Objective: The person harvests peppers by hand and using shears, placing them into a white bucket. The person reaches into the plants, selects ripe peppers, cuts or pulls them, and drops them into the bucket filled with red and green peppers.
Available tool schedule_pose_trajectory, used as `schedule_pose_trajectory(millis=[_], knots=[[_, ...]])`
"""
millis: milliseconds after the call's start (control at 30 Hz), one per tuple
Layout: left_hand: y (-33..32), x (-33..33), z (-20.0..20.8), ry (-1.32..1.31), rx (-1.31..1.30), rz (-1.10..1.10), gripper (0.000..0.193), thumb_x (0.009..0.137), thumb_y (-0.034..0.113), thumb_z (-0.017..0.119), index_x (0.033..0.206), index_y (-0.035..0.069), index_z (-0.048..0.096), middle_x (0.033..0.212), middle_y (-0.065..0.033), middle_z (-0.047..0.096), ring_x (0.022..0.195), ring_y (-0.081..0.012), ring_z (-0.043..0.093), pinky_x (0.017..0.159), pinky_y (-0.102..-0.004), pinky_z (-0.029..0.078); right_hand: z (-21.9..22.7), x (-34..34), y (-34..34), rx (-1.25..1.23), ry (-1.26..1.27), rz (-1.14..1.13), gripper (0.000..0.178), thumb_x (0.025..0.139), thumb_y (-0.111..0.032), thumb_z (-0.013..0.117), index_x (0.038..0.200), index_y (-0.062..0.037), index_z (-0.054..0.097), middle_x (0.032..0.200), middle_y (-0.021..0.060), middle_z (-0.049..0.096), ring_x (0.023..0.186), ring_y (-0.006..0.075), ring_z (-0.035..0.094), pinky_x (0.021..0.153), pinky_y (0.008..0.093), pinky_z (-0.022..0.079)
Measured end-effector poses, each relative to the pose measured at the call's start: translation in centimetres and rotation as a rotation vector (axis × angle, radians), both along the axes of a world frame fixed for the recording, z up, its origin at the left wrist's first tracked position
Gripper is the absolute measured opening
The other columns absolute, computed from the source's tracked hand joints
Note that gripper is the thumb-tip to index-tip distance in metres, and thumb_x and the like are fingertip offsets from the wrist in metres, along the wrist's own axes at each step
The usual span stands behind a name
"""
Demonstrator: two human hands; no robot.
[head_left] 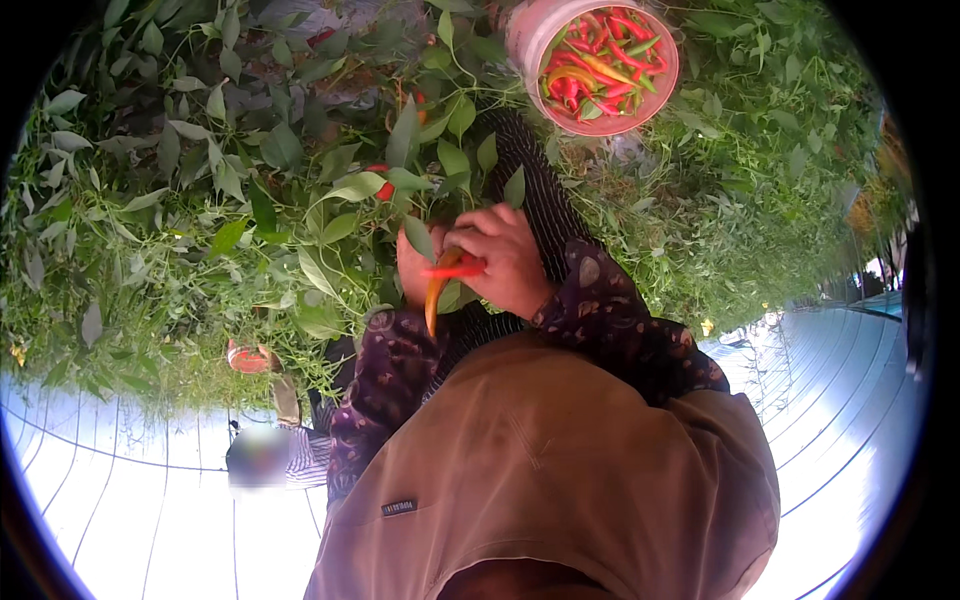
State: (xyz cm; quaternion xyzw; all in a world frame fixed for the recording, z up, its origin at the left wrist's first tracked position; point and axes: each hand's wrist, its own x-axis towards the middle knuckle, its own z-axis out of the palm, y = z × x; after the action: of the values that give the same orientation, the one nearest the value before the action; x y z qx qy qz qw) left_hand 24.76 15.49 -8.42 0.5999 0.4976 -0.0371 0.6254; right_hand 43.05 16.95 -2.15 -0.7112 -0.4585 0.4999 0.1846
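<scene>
My right hand (505,262) is closed round chili peppers, with an orange chili (433,305) hanging down and a red chili (458,269) crossing it. Close beside it is my left hand (413,268), partly covered by a leaf; its fingers are hidden. Leafy pepper plants (340,225) surround both hands, and a red pepper (384,188) shows among the leaves just beyond them. More reddish fruit is half hidden further up.
A pale bucket (522,35) of red, orange and green chilies (605,70) stands beyond my hands to the right. At the lower left, another person (310,455) is among the plants near a small red-filled container (248,359). Dense foliage (720,220) spreads on the right.
</scene>
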Motion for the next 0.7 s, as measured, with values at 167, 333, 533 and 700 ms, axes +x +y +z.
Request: schedule_pose_trajectory(millis=[167, 333, 533, 700], knots=[[0.1, 0.5, 0.7, 0.093, 0.268, -0.104, 0.026, 0.07, 0.011, 0.067, 0.094, 0.002, 0.06, 0.092, -0.0133, 0.062, 0.109, -0.0436, 0.053, 0.092, -0.0472, 0.047, 0.7, 0.8, -1.5, -0.154, 0.444, -0.415, 0.021, 0.08, -0.012, 0.078, 0.096, -0.0054, 0.067, 0.089, 0.0085, 0.066, 0.08, 0.026, 0.064, 0.071, 0.0368, 0.051], [-0.7, 0.4, 0.7, 0.133, 0.223, -0.156, 0.028, 0.068, 0.002, 0.062, 0.095, 0.004, 0.058, 0.094, -0.0143, 0.061, 0.112, -0.0464, 0.052, 0.087, -0.05, 0.049, 1.7, 0.9, -1.5, -0.259, 0.418, -0.576, 0.02, 0.082, -0.012, 0.079, 0.094, -0.0013, 0.066, 0.085, 0.0115, 0.066, 0.071, 0.022, 0.064, 0.068, 0.0304, 0.05], [-1.6, -2.1, 0.4, 0.136, 0.153, -0.216, 0.023, 0.071, 0.005, 0.062, 0.093, 0.001, 0.057, 0.095, -0.02, 0.062, 0.109, -0.0467, 0.055, 0.089, -0.0493, 0.049, 2.5, 5.7, 0.0, -0.181, 0.015, -0.501, 0.022, 0.083, -0.009, 0.078, 0.101, -0.0012, 0.068, 0.082, 0.0077, 0.069, 0.072, 0.0164, 0.065, 0.068, 0.028, 0.052], [-2.5, -2.7, 1.0, 0.13, 0.17, -0.218, 0.023, 0.072, 0.008, 0.064, 0.093, 0.0, 0.056, 0.1, -0.0203, 0.062, 0.112, -0.0462, 0.053, 0.094, -0.0491, 0.047, -10.2, 17.9, -1.1, -0.214, -0.551, -0.487, 0.033, 0.087, -0.026, 0.075, 0.107, -0.0002, 0.068, 0.09, 0.0143, 0.073, 0.08, 0.0269, 0.071, 0.074, 0.038, 0.054]])
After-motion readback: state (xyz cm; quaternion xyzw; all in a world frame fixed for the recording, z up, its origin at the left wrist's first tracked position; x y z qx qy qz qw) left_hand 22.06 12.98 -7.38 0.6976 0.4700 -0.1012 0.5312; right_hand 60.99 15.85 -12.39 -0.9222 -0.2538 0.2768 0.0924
